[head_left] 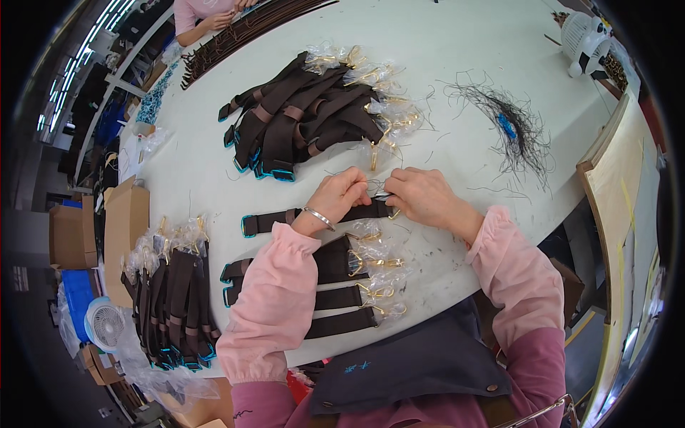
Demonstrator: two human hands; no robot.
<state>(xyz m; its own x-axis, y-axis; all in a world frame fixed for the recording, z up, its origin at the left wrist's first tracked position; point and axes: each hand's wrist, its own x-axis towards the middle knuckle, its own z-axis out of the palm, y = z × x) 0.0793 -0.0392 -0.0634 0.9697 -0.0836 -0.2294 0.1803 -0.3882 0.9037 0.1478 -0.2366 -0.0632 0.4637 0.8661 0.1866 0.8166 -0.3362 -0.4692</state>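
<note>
A dark brown webbing strap (270, 222) lies crosswise on the table in front of me, with a blue-edged buckle at its left end and a gold hook at its right end. My left hand (341, 196) is closed in a pinch over the strap, with thin dark thread at its fingertips. Close beside it, my right hand (422, 197) pinches the strap's right end near the hook. A small pale, shiny piece shows at the right fingertips; its kind is unclear. Nearer to me lie several similar straps (339, 296), their hooks wrapped in clear plastic.
A heap of straps (292, 118) lies beyond my hands, another bundle (175, 299) at the left edge. Loose black threads (517, 135) lie at right. A white fan (585, 43) stands far right. Open cardboard boxes (128, 214) stand left. Another person's hands (217, 20) work at the far side.
</note>
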